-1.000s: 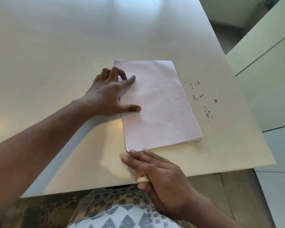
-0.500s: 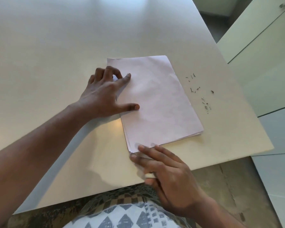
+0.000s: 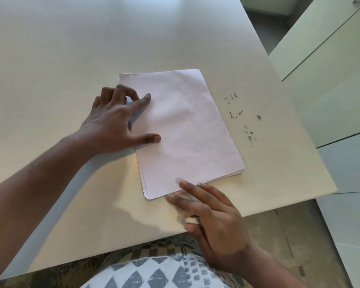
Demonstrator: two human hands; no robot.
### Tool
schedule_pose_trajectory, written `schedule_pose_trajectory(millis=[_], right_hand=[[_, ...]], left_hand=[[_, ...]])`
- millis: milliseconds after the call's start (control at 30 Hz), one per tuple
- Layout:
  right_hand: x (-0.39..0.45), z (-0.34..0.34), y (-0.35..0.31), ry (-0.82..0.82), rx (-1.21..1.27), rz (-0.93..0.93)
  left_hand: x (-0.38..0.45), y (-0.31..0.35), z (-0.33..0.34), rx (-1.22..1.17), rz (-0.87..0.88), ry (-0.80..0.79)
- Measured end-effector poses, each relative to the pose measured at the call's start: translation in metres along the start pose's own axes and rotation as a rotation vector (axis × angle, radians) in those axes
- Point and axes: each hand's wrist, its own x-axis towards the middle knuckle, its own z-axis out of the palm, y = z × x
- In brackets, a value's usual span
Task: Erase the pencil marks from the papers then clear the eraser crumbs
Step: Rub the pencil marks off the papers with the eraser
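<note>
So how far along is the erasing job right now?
The top sheet of the paper stack looks clean. The left hand steadies it; the right hand touches its near edge, apparently with an eraser tucked underneath. Eraser crumbs remain on the table.

— Where does everything sit, taking the stack of papers (image 3: 181, 129) as the mark?

— The stack lies on the table (image 3: 71, 48). My left hand (image 3: 114, 121) rests on its left edge. My right hand (image 3: 208, 210) is at its near edge, fingertips touching it.

— And the eraser crumbs (image 3: 242, 117)?

— Scattered on the table to the right of the stack, apart from it.
</note>
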Motion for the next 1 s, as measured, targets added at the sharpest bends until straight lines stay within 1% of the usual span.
schedule_pose_trajectory(millis=[67, 167, 233, 267, 333, 400, 433, 500, 633, 700, 733, 800, 867, 933, 1000], right_hand=[[-0.010, -0.007, 0.011, 0.055, -0.045, 0.063], [-0.027, -0.019, 0.023, 0.256, -0.127, 0.196], [-0.027, -0.020, 0.019, 0.357, -0.122, 0.216], [-0.022, -0.017, 0.015, 0.356, -0.089, 0.187], [-0.009, -0.008, 0.005, 0.239, 0.011, 0.089], [-0.001, 0.002, 0.003, 0.117, 0.020, 0.005], [0.000, 0.004, 0.005, 0.098, -0.001, -0.003], [-0.001, 0.002, 0.012, 0.137, -0.031, 0.037], [-0.015, -0.005, 0.015, 0.302, -0.071, 0.164], [-0.014, -0.004, 0.009, 0.350, -0.033, 0.170], [-0.012, -0.002, 0.005, 0.328, 0.007, 0.144], [-0.009, 0.002, 0.002, 0.185, 0.054, 0.057], [-0.014, 0.001, 0.008, 0.069, 0.017, 0.016], [-0.023, -0.007, 0.018, 0.083, -0.038, 0.087], [-0.031, -0.016, 0.027, 0.185, -0.119, 0.215]], left_hand=[[0.000, 0.000, 0.000, -0.003, 0.001, -0.001], [0.000, 0.000, 0.000, -0.002, -0.002, -0.002], [0.000, 0.000, 0.000, -0.002, -0.006, 0.001], [0.000, 0.000, 0.000, -0.002, -0.006, 0.002], [0.000, 0.000, 0.000, 0.000, -0.004, 0.001], [0.000, 0.000, -0.001, 0.007, -0.002, -0.002], [0.000, 0.000, -0.001, 0.008, -0.004, -0.003], [0.001, 0.000, -0.001, 0.005, -0.013, -0.006], [0.001, 0.000, -0.001, -0.004, -0.018, -0.010], [0.001, 0.000, -0.001, -0.004, -0.017, -0.012], [0.001, 0.000, -0.001, -0.004, -0.019, -0.013], [0.001, 0.000, -0.001, -0.007, -0.022, -0.015], [0.002, 0.000, -0.001, -0.010, -0.020, -0.017], [0.002, -0.001, -0.001, -0.013, -0.018, -0.012], [0.001, -0.001, -0.001, -0.014, -0.017, -0.007]])
